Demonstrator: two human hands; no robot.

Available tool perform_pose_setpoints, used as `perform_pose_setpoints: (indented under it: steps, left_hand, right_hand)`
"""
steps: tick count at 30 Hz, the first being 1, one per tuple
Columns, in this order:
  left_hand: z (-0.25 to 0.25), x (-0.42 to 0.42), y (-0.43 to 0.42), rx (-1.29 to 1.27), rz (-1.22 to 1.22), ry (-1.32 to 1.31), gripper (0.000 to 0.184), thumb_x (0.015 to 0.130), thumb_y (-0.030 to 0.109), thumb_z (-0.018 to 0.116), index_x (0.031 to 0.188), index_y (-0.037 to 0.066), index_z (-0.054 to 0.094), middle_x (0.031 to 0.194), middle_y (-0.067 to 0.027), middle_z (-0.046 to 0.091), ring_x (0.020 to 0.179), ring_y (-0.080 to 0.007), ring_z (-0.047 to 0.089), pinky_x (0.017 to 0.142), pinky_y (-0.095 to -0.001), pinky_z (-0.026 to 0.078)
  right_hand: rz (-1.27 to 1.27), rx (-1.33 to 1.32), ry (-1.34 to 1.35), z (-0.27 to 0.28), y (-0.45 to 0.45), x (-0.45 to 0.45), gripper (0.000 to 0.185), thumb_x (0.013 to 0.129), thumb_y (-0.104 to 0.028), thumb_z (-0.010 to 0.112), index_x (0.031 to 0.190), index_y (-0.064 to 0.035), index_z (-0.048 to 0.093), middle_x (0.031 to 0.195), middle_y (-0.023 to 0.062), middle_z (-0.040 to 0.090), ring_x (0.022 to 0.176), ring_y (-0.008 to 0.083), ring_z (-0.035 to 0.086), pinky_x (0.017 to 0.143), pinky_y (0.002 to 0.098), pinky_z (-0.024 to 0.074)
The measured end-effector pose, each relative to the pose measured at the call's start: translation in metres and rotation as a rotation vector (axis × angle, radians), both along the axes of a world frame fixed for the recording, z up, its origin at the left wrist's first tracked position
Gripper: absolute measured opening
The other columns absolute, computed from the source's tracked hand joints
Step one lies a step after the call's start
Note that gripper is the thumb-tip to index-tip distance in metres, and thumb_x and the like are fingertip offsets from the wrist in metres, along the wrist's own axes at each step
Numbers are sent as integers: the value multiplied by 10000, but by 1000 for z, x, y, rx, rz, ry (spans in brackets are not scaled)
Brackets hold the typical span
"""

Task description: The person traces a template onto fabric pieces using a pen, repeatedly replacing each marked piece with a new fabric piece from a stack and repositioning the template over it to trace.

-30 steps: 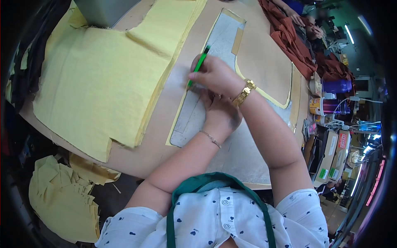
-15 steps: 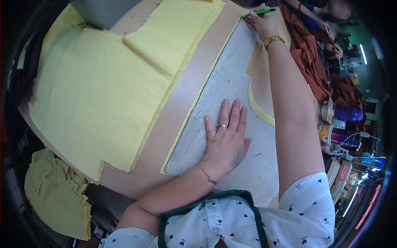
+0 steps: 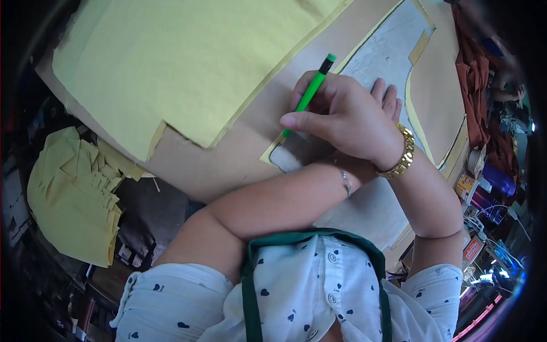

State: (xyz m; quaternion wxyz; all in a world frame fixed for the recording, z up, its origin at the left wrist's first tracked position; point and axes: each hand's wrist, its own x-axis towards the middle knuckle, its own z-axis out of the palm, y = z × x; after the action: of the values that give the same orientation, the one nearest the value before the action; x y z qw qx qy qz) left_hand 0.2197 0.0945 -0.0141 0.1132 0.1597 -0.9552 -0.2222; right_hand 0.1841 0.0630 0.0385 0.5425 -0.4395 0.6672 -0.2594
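Note:
My right hand (image 3: 347, 114), with a gold bracelet at the wrist, is closed around a green pencil (image 3: 313, 88). The pencil's tip points down at the near-left corner of a grey template (image 3: 379, 57). This flat template lies on yellow fabric (image 3: 418, 122), which shows as a thin border along its edges. Under my right hand and partly hidden by it, my left hand (image 3: 390, 100) rests flat on the template, its visible fingers stretched out. My forearms cross at the wrists.
A large stack of yellow fabric (image 3: 188, 62) covers the tabletop (image 3: 222, 165) at left. More yellow pieces (image 3: 74, 194) hang in a bundle beyond the left edge. Rust-brown cloth (image 3: 473, 74) lies along the right, near a purple container (image 3: 498, 179) and cables.
My right hand has brought the pencil from the template's far tip down to its near-left corner, crossing over my left hand. The view has shifted too.

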Motion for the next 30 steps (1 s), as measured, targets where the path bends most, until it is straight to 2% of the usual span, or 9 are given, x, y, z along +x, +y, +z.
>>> perform_pose_setpoints:
  steps: [3,12,15,16,19,23,26,29,30]
  left_hand:
    - [-4,4,-2,61,-30,92,638,821,387,359,1291,-5,179,1357,-187,140,1268,-358,86,945,-589,174]
    - [1,4,-3,-68,-47,-6,614,837,350,350,1293,-16,165,1352,-202,143,1266,-365,70,959,-589,117]
    - [-22,-18,16,223,39,91,599,841,346,333,1300,0,166,1341,-194,180,1266,-334,110,970,-572,90]
    - [-2,-18,4,201,33,-116,613,819,329,399,1295,8,185,1340,-173,191,1265,-305,130,963,-569,82]
    - [12,-3,1,343,26,48,685,715,299,571,1251,-7,274,1336,-138,190,1270,-290,85,921,-602,106]
    - [14,-2,-1,300,-11,45,695,697,302,587,1253,-1,300,1342,-139,184,1268,-300,83,911,-600,108]
    - [16,-4,-3,294,-16,24,692,697,303,588,1256,10,302,1347,-140,180,1267,-310,83,902,-612,108]
    - [19,-5,-4,256,-29,-11,698,703,318,582,1261,14,294,1351,-143,173,1268,-321,81,887,-629,123]
    - [21,-6,-4,253,-36,-27,700,706,325,579,1262,13,291,1353,-144,169,1268,-326,81,882,-636,128]
  right_hand:
    - [57,116,133,7,-4,16,173,756,-149,632,779,-29,509,615,-38,511,567,25,443,509,162,335]
    - [108,-44,390,7,7,18,170,747,-155,635,773,-29,525,627,-30,486,543,26,419,510,170,329]
    - [-91,-177,370,4,10,-20,158,752,-137,626,802,-28,523,670,-25,504,610,42,448,550,176,362]
    - [-200,-296,288,-6,10,-42,148,735,-119,605,818,-28,522,688,65,553,617,135,512,582,277,423]
    - [-376,-255,367,-9,-1,-113,168,763,-131,591,857,-20,506,746,59,569,637,111,528,565,237,428]
    - [-577,-336,364,-10,-26,-192,145,779,-102,586,859,-41,482,786,29,572,719,103,563,651,241,454]
    - [-781,-418,290,-28,-43,-261,152,782,-103,582,869,-28,482,816,57,583,734,141,589,624,243,463]
    - [-952,-571,496,-47,-60,-294,163,787,-100,574,883,-14,475,851,84,583,751,176,600,598,242,467]
    - [-1058,-667,363,-46,-56,-297,167,789,-100,572,890,-11,474,849,88,582,744,180,600,590,245,467]
